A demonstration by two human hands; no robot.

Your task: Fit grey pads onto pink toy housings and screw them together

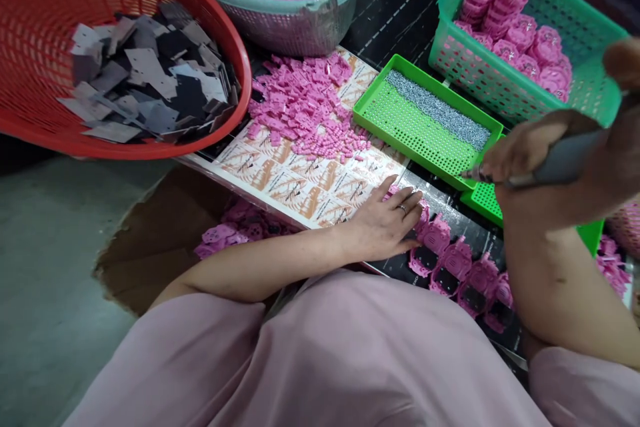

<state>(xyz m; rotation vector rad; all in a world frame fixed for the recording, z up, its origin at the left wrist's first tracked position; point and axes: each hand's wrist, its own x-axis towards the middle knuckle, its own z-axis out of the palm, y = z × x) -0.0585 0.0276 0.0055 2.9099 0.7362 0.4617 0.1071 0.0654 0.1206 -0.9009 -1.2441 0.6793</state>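
My left hand [387,221], with a ring on one finger, lies with fingers spread over the near end of a row of pink plastic casings [458,261]. Dark plates show inside several of these casings. In my right hand [525,143] is a grey power screwdriver [563,159], its grip wrapped by blurred fingers. The tool's tip hovers by the near corner of a bright green perforated tray [373,109]; contact with the tray cannot be made out. A strip of small silver screws [437,110] lies along the tray's far side.
A red basket [240,103] of grey and black plates [150,73] stands at the left. Behind, a pale blue-green basin [300,20] is full of small pink parts. More pink parts [305,103] are heaped on the table. A green basket [450,47] at right holds stacked pink pieces.
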